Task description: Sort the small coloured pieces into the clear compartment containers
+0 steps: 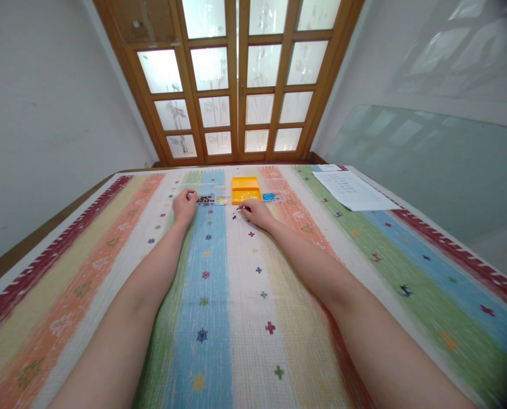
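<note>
My left hand (185, 205) rests on the striped cloth with its fingers curled, touching the left end of a clear compartment box (213, 200) that holds dark and coloured beads. My right hand (255, 212) lies just in front of an orange tray (245, 190), fingers pinched together on something too small to name. A few dark beads (234, 216) lie loose on the cloth by its fingertips. Blue beads (269, 197) sit in the box's right part.
A striped, patterned cloth (219, 295) covers the table. A white printed sheet (350, 190) lies at the far right. Wooden glazed doors (236, 85) stand behind the table. A pane of glass (427, 165) leans on the right wall.
</note>
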The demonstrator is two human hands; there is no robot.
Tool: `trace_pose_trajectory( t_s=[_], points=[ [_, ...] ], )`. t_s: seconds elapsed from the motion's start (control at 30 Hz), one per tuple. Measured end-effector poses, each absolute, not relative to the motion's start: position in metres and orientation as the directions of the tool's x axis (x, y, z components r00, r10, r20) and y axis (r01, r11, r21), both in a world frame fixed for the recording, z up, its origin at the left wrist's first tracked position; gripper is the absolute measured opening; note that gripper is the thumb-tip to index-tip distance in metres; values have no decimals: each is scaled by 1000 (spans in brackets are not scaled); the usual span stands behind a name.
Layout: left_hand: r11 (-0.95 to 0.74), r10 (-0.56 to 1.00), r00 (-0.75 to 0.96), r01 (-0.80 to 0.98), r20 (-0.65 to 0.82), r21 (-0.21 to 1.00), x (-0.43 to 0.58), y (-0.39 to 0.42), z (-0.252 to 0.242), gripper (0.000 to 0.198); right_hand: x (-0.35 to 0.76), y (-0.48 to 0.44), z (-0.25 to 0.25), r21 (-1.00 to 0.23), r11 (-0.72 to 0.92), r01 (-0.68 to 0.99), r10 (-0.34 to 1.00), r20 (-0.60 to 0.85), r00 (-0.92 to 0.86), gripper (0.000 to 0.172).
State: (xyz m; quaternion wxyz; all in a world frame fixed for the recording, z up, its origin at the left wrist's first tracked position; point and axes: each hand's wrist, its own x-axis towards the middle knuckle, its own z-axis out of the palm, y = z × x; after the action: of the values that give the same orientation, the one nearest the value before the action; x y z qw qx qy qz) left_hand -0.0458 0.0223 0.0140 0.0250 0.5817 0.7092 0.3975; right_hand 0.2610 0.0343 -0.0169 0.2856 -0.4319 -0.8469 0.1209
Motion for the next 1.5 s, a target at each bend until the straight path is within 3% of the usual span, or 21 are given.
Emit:
trace_pose_trajectory(
  t_s=[0.13,0.3,0.43,0.53,0.63,0.73,0.97,1.5],
  points=[
    [107,797,-450,762,403,639,-65,28,11,34,261,36,-19,-449,596,666,802,373,-466,21],
    [188,801,-487,758,349,625,-69,30,6,35,261,36,-19,-440,609,660,792,383,-475,20],
    [70,874,-319,829,366,556,-48,25,8,34,260,35,-18,-431,589,684,805,386,-450,21],
    [-131,944,-40,867,328,480,-22,18,10,32,260,35,-16,-425,546,723,830,393,-396,22],
    [-311,930,193,865,311,394,3,8,12,29,261,38,-17,-427,500,753,852,396,-342,21],
    [-366,924,296,868,244,335,22,-2,15,26,261,40,-19,-424,478,769,863,388,-322,21],
    [-422,907,392,851,156,313,38,-14,17,26,262,40,-20,-363,471,804,869,349,-351,23],
    [-427,902,378,849,207,311,37,-10,8,23,262,36,-18,-266,556,787,815,361,-453,14]
  ],
)
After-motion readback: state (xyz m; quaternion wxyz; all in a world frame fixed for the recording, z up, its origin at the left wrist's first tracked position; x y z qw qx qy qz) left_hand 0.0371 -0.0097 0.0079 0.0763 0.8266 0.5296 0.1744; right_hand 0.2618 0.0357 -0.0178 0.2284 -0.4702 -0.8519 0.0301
